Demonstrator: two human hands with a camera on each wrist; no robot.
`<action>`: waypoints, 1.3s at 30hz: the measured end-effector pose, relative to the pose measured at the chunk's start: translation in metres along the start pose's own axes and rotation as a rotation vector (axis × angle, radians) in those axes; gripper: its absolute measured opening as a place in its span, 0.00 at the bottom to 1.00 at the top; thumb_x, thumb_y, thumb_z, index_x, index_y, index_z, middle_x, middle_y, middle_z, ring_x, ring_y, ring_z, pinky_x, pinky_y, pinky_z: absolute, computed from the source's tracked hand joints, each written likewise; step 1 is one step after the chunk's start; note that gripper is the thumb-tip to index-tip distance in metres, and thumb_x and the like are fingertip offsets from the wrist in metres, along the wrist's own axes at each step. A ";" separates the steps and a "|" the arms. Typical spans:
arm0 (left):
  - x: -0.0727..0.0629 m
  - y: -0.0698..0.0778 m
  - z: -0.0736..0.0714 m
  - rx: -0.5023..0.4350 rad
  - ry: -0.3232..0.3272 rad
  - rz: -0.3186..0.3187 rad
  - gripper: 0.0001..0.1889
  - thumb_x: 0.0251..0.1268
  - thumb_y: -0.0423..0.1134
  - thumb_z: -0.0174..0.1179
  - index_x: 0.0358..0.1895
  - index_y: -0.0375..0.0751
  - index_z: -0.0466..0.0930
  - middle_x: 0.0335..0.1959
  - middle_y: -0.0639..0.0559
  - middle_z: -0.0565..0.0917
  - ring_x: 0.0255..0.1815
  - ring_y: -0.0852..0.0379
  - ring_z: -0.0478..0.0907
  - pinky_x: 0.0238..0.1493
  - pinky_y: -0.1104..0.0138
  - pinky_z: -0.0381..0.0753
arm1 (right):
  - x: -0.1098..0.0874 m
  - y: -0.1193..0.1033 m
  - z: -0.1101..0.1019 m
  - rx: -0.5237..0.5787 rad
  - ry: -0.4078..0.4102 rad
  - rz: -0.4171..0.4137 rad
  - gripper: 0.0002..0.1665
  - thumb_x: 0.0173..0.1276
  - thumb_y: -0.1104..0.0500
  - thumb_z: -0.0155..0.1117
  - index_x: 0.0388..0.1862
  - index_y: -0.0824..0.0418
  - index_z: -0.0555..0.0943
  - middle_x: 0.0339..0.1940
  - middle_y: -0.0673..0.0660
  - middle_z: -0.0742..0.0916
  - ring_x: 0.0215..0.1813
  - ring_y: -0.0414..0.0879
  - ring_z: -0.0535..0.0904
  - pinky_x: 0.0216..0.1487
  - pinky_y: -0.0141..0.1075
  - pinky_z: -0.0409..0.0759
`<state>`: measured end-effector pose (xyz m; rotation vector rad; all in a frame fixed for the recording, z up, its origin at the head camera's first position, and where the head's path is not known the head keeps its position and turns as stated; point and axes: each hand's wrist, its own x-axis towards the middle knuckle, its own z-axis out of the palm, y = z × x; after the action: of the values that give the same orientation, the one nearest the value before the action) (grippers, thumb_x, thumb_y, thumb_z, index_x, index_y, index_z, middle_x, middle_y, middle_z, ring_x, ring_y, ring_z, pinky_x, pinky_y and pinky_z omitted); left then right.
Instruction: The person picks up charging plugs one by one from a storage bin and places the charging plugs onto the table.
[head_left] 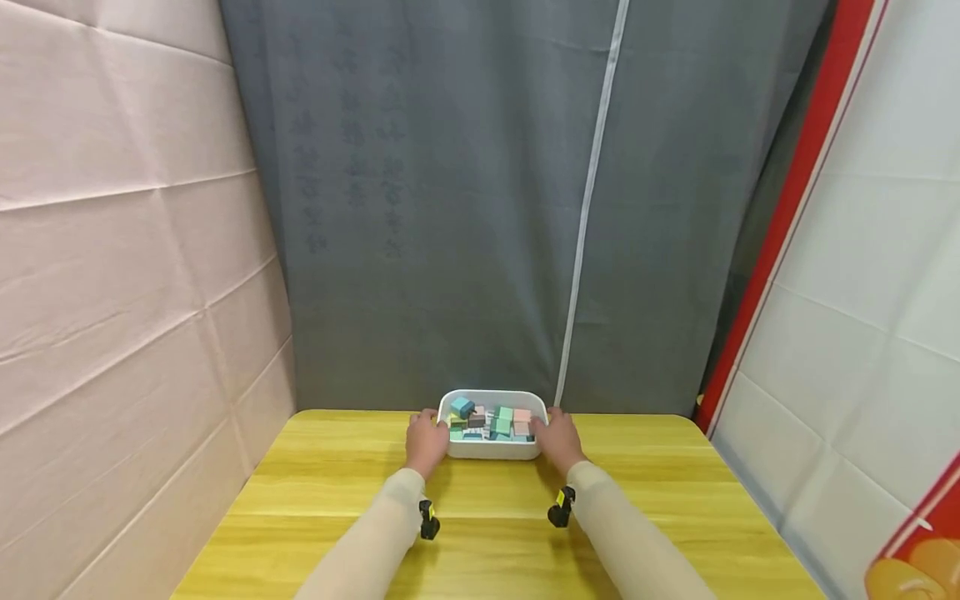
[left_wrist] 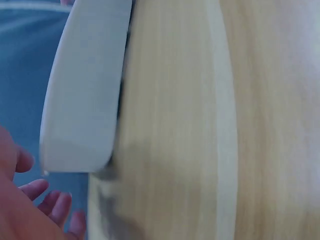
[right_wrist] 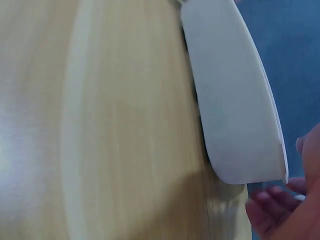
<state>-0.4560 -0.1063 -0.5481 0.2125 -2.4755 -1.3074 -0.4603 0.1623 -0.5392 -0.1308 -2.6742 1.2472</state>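
A white rectangular bin [head_left: 492, 450] rests on the table near its far edge and holds several small blocks [head_left: 501, 423] in blue, green, pink and brown. At its left end is my left hand [head_left: 426, 442]; in the left wrist view, a small gap separates the loosely bent fingers [left_wrist: 60, 206] from the bin [left_wrist: 85, 95]. My right hand [head_left: 558, 437] is at the right end. Its fingers [right_wrist: 270, 202] are loosely bent just beside the bin's corner in the right wrist view, and whether one touches it I cannot tell.
The yellow wood-grain table [head_left: 487, 533] ends just behind the bin, where a grey curtain [head_left: 450, 208] hangs. Pale cloth [head_left: 112, 292] covers the left side; a white sheet with a red border [head_left: 795, 208] stands on the right. Each wrist wears a small black camera [head_left: 429, 521].
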 end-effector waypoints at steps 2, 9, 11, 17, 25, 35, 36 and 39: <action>0.006 -0.006 0.002 -0.030 -0.001 -0.023 0.21 0.80 0.35 0.57 0.66 0.22 0.79 0.59 0.26 0.79 0.60 0.28 0.79 0.68 0.37 0.78 | 0.004 0.000 -0.001 0.026 -0.002 0.011 0.33 0.87 0.51 0.58 0.74 0.78 0.72 0.66 0.77 0.82 0.68 0.71 0.80 0.74 0.65 0.76; 0.027 -0.033 0.020 -0.055 0.062 0.012 0.21 0.81 0.39 0.56 0.65 0.26 0.83 0.57 0.25 0.83 0.58 0.28 0.80 0.63 0.40 0.81 | 0.022 0.003 0.000 0.085 0.032 0.021 0.26 0.85 0.59 0.57 0.68 0.80 0.78 0.66 0.78 0.84 0.71 0.73 0.79 0.76 0.63 0.75; 0.026 -0.033 0.021 -0.071 0.056 0.010 0.21 0.82 0.39 0.56 0.65 0.27 0.83 0.58 0.25 0.83 0.59 0.28 0.80 0.64 0.40 0.81 | 0.026 0.010 0.003 0.090 0.045 0.002 0.26 0.84 0.58 0.58 0.68 0.79 0.78 0.66 0.78 0.84 0.71 0.74 0.79 0.75 0.62 0.77; 0.013 -0.014 0.011 -0.129 -0.019 -0.080 0.20 0.83 0.34 0.57 0.69 0.25 0.82 0.65 0.26 0.84 0.67 0.28 0.81 0.71 0.38 0.79 | 0.019 0.010 0.001 0.155 0.003 0.028 0.25 0.84 0.63 0.56 0.70 0.80 0.78 0.70 0.79 0.82 0.74 0.75 0.76 0.78 0.64 0.72; 0.016 -0.015 0.007 -0.166 -0.066 -0.089 0.20 0.85 0.34 0.57 0.70 0.25 0.81 0.67 0.27 0.83 0.69 0.30 0.80 0.71 0.40 0.80 | 0.021 0.022 0.003 0.181 0.022 -0.004 0.23 0.83 0.63 0.57 0.66 0.80 0.80 0.67 0.78 0.84 0.71 0.73 0.78 0.76 0.60 0.76; 0.017 -0.017 -0.002 -0.141 -0.115 -0.074 0.21 0.85 0.34 0.55 0.70 0.26 0.81 0.69 0.27 0.82 0.72 0.29 0.77 0.74 0.39 0.76 | -0.009 0.010 -0.004 0.320 -0.048 0.125 0.23 0.83 0.65 0.57 0.69 0.80 0.75 0.59 0.74 0.83 0.56 0.62 0.80 0.57 0.46 0.84; 0.016 -0.015 -0.003 -0.133 -0.121 -0.077 0.21 0.85 0.34 0.54 0.70 0.26 0.81 0.69 0.28 0.82 0.72 0.30 0.78 0.74 0.39 0.76 | -0.012 0.010 -0.005 0.331 -0.055 0.133 0.23 0.83 0.65 0.57 0.69 0.80 0.75 0.58 0.73 0.83 0.55 0.61 0.80 0.54 0.44 0.83; 0.014 -0.011 -0.006 -0.113 -0.138 -0.083 0.21 0.84 0.34 0.52 0.69 0.27 0.82 0.69 0.29 0.83 0.71 0.31 0.79 0.75 0.40 0.76 | -0.020 0.012 -0.009 0.351 -0.084 0.156 0.24 0.84 0.64 0.57 0.70 0.79 0.73 0.55 0.71 0.83 0.49 0.58 0.81 0.46 0.39 0.83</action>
<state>-0.4677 -0.1209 -0.5506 0.2064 -2.5194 -1.5402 -0.4393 0.1738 -0.5448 -0.2443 -2.5012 1.7846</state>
